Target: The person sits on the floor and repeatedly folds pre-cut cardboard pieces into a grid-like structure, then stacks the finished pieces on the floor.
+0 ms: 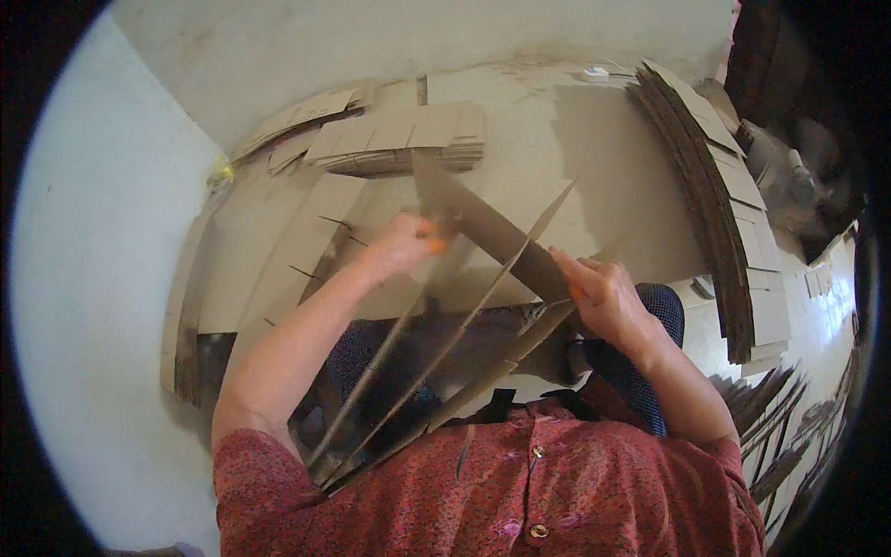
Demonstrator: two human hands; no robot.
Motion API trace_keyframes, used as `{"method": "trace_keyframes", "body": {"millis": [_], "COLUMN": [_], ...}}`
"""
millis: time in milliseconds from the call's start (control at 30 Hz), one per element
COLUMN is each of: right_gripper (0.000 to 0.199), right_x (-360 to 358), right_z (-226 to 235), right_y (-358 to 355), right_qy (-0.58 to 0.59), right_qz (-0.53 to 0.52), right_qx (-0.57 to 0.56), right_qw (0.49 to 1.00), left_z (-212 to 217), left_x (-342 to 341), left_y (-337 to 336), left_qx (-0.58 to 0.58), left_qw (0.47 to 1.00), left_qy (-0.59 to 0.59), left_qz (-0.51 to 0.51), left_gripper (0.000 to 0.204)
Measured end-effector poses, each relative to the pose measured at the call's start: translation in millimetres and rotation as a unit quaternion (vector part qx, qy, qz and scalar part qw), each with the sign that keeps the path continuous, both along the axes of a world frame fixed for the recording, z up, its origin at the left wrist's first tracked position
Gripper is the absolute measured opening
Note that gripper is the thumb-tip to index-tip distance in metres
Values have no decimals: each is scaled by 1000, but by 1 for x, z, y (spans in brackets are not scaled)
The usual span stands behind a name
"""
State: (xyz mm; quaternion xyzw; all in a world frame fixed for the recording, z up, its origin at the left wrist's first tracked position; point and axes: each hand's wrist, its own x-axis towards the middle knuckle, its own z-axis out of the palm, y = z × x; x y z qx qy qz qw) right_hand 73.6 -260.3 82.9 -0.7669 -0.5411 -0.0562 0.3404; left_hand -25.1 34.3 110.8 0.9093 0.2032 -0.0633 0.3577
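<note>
My right hand (pixel 608 295) grips the lower right end of a brown cardboard strip (pixel 506 243), which slants up and to the left in front of me. At that strip's upper part my left hand (pixel 410 247) is closed, its fingers curled and smeared by motion; they seem to pinch the cardboard. Orange coverings show on fingers of both hands. Several more long cardboard strips (pixel 455 336) cross the held one, seen nearly edge-on and running down left to my lap. Short slots are cut in some of them.
Stacked slotted cardboard pieces (pixel 394 135) lie at the back of the pale work surface (pixel 520 121). A long row of cardboard strips (pixel 710 204) curves along the right side. Another cardboard piece (pixel 311 232) lies at left. More strips (pixel 775 436) stand at lower right. A pale wall (pixel 111 278) bounds the left.
</note>
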Motion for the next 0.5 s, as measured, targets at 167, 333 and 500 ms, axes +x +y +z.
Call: {"method": "trace_keyframes", "body": {"millis": [167,333,500], "right_gripper": [39,35,30], "right_x": [5,37,105], "right_z": [-4,4,-15], "right_y": [-3,-6,-7], "right_qy": [27,44,-7], "right_qz": [-9,-113,-183], "right_qx": [-60,-73,-77], "right_qw": [998,990,980], "left_z": [0,15,-27], "left_x": [5,31,74], "left_y": [-15,-12,51], "left_qx": [-47,-79,271], "left_qw": [996,994,946], "left_qy": [-65,-71,-180], "left_qz": [-37,24,-1], "left_gripper": [31,38,52]}}
